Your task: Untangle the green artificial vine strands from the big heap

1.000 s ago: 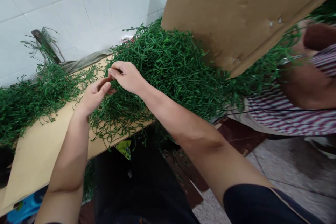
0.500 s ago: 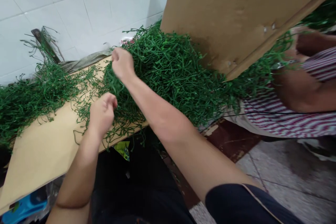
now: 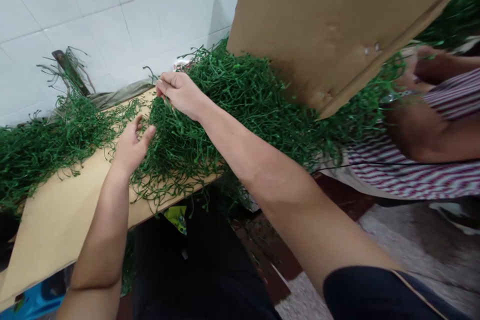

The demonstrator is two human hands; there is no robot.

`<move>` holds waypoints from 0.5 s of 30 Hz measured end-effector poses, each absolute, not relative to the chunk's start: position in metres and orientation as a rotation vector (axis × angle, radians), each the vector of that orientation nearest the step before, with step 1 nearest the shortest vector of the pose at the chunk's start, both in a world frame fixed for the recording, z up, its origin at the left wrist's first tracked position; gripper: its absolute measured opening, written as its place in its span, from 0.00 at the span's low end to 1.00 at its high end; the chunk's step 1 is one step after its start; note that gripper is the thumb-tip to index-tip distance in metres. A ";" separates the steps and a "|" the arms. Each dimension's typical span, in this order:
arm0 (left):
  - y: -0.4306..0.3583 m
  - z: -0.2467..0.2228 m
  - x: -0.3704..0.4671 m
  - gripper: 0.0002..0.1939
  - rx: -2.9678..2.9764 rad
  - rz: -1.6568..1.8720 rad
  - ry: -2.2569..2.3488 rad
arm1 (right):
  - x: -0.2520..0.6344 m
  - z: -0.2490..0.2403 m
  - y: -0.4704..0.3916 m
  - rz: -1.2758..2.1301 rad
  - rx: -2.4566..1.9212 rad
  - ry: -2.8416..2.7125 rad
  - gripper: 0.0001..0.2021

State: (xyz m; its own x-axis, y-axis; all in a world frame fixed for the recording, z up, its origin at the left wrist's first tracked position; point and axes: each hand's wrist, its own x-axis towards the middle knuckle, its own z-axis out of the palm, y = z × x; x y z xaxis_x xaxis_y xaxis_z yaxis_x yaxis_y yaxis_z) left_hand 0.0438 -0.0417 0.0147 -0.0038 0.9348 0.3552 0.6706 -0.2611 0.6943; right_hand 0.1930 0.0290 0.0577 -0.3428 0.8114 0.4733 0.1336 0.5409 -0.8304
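A large heap of thin green stems (image 3: 240,95) with small knobbed tips, like artificial plant stems, lies on a tan board (image 3: 63,210). My right hand (image 3: 182,94) is at the heap's upper left, its fingers pinched on a green stem whose curled end sticks out above them. Lower and to the left, my left hand (image 3: 132,146) is open, thumb and fingers apart, beside the heap's near-left edge. Loose stems lie on the board around it.
More green stems (image 3: 48,155) cover the board's far left. A brown panel (image 3: 307,25) leans over the heap at the right, near another person's striped clothing (image 3: 405,175). White tiled wall (image 3: 165,15) stands behind. Below the board are a blue object (image 3: 41,300) and a yellow-green packet (image 3: 177,217).
My left hand has opened from a closed shape and shifted slightly left. My right hand stays near the heap's upper left, now showing a stem in its pinch.
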 end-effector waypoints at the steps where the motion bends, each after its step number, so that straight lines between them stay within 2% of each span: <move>1: -0.042 0.014 0.050 0.31 1.930 1.164 1.544 | 0.192 0.057 0.028 0.884 -0.753 -1.826 0.14; 5: -0.035 0.008 0.061 0.20 1.891 1.159 1.270 | 0.188 0.057 0.027 0.842 -0.682 -1.841 0.15; 11: -0.056 0.010 0.063 0.20 1.962 1.241 1.417 | 0.184 0.051 0.052 0.569 -0.996 -1.842 0.14; 15: -0.097 0.012 0.076 0.20 2.245 1.003 1.335 | 0.201 0.045 0.086 0.428 -1.322 -1.495 0.13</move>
State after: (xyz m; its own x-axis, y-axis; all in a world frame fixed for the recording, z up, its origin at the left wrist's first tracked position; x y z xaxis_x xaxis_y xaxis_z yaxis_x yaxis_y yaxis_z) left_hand 0.0757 -0.0970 0.0116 0.3084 0.8642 0.3976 0.6227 -0.4994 0.6023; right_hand 0.2011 0.0857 0.0449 0.1567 0.8761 0.4559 0.5025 0.3267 -0.8005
